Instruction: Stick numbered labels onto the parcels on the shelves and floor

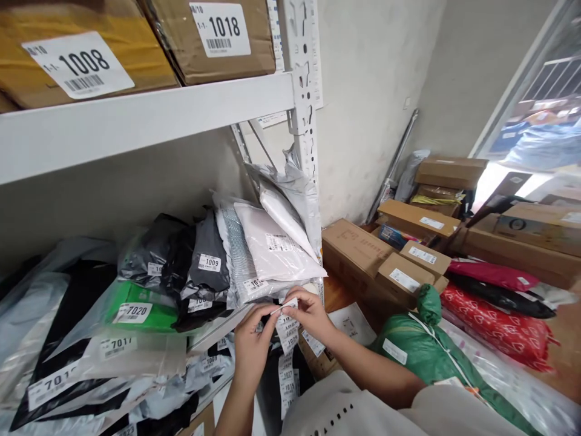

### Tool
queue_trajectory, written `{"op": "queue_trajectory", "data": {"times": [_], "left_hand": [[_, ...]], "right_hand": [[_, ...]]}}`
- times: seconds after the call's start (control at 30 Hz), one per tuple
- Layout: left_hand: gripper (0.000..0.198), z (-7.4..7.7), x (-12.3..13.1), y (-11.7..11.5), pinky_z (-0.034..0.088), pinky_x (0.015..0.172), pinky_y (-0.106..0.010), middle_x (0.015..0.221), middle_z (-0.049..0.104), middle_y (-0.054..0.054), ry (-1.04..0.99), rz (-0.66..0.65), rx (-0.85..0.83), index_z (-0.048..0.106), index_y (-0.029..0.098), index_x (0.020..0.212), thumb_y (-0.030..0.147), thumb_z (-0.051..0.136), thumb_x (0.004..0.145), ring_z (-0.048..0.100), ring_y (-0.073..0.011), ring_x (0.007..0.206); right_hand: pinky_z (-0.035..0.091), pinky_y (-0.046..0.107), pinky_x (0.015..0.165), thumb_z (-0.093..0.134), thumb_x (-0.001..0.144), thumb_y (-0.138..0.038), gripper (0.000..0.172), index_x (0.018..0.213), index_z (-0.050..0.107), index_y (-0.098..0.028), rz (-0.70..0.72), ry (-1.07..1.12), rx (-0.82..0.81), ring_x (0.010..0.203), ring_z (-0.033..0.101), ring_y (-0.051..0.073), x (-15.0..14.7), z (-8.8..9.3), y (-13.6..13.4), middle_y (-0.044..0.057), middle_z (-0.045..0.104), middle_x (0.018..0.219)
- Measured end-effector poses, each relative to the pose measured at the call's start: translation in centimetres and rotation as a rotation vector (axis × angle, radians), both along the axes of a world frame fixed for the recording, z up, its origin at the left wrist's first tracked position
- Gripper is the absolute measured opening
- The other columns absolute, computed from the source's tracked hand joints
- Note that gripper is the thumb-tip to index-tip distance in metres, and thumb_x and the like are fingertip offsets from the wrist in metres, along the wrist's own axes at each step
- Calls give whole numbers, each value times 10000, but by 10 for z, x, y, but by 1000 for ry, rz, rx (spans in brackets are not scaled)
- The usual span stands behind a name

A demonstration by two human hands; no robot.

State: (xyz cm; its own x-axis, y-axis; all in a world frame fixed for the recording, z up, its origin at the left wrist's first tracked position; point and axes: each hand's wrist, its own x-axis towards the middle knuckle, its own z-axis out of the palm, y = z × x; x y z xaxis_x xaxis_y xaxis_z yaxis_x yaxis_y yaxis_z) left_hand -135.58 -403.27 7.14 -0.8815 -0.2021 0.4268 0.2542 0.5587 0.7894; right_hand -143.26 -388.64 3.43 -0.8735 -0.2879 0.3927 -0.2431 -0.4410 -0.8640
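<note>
A long strip of printed number labels (288,336) hangs down in front of my body, its top end between both hands. My left hand (255,332) pinches the strip's upper left edge between thumb and fingers. From the right, my right hand (310,307) pinches the same top end. Just beyond my hands, a white plastic mailer bag (276,245) lies on the shelf with a small printed label facing up. Beside it sit a striped clear-wrapped parcel (236,230) and a dark grey bag (209,242) labelled 1009.
Cardboard boxes marked 1008 (86,54) and 1018 (222,36) stand on the white upper shelf beam (149,115). Its upright post (305,121) rises near my hands. Bagged parcels fill the lower left. Cartons (354,248) and a green sack (413,339) crowd the floor at right.
</note>
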Motion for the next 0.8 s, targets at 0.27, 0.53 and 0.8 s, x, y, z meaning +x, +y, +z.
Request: {"op": "queue_trajectory", "data": {"times": [0.27, 0.53, 0.8], "left_hand": [[214, 1, -24, 30, 450, 741, -223, 777, 652, -1, -35, 15, 102, 653, 197, 795, 380, 618, 901, 589, -132, 756], [309, -26, -49, 59, 494, 770, -224, 774, 683, -9, -113, 163, 625, 692, 157, 838, 449, 759, 760, 613, -139, 782], [373, -19, -50, 58, 405, 583, -170, 583, 517, 48, -34, 313, 448, 535, 167, 636, 444, 723, 801, 456, -79, 584]], "right_hand": [[418, 218, 587, 816, 734, -391, 228, 786, 724, -188, 54, -297, -115, 603, 511, 92, -2, 8, 12, -10, 625, 675], [362, 220, 577, 812, 731, -389, 238, 765, 711, -176, -68, -256, -30, 589, 441, 81, -26, 5, 21, -20, 567, 640], [433, 232, 633, 813, 747, -292, 120, 804, 752, -205, -56, -31, 44, 706, 561, 109, -47, 16, 33, 16, 621, 783]]}}
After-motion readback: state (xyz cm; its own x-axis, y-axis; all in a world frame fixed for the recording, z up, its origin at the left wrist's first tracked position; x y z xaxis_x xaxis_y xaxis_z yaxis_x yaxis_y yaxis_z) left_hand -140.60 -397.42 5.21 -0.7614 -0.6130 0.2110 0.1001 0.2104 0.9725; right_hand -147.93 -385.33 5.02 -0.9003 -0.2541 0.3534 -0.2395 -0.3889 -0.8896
